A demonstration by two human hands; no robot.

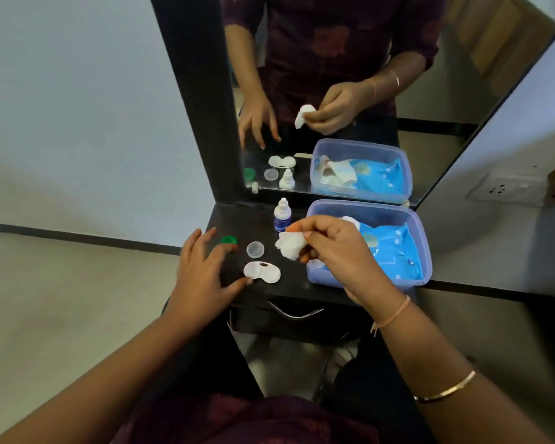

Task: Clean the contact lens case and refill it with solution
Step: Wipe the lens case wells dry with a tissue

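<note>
Pinching a crumpled white tissue in the curled fingers of the right hand, just right of the frame's centre. Spreading the left hand wide over the dark shelf, thumb tip at the left edge of the white lens case, lying open at centre. Showing a clear cap and a green cap just above it, the solution bottle upright higher up.

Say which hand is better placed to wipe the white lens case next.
Right: the right hand pinches the crumpled white tissue close to the white twin-well plastic lens case; the left hand, spread beside it, holds nothing.
</note>
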